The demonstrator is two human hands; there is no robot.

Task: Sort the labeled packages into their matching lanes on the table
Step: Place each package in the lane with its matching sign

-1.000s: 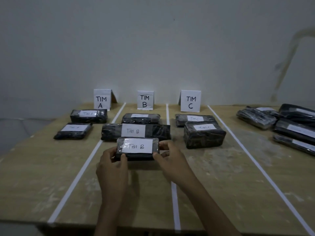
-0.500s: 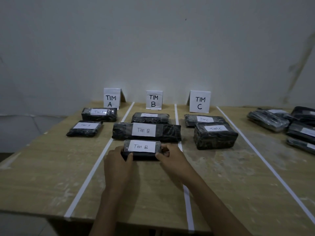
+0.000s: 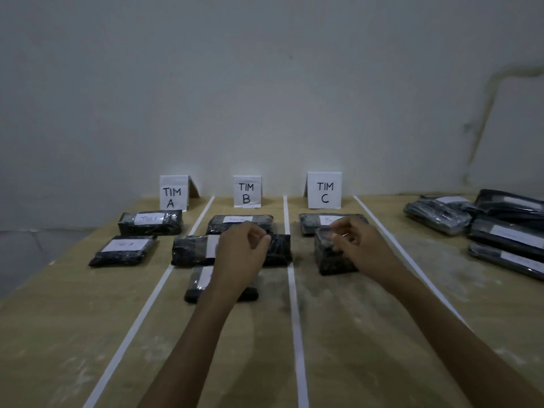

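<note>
Black plastic-wrapped package [image 3: 192,290] lies in the TIM B lane [image 3: 235,334], presumably matching its label, while left hand [image 3: 240,254] and right hand [image 3: 362,245] hover loosely curled, empty.

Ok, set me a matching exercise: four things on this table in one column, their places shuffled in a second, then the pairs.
Things
1. TIM A sign
2. TIM C sign
3. unsorted pile
4. left hand

Places
a. above the middle lane
b. right of the last tape line
c. far end of the left lane
d. far end of the third lane

Pairs: 1-c, 2-d, 3-b, 4-a
</note>
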